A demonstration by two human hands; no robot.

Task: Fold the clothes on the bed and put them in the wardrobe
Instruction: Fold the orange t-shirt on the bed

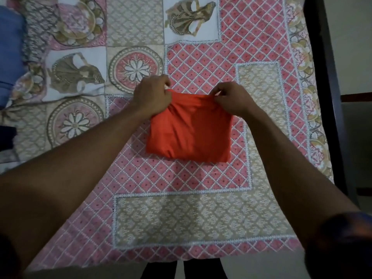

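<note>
An orange-red garment (pixel 189 131) lies folded into a rough square on the patterned bedsheet (pixel 181 214), near the middle of the bed. My left hand (pixel 153 95) pinches its far left corner. My right hand (pixel 231 97) pinches the far right corner. Both hands hold the far edge, which is slightly bunched and lifted; the near part rests flat on the sheet.
A blue cloth (pixel 10 57) lies at the bed's far left edge, and a dark item (pixel 7 137) shows below it. A dark bed frame (pixel 330 97) runs along the right side, with floor (pixel 358 141) beyond. The bed's near edge is right in front of me.
</note>
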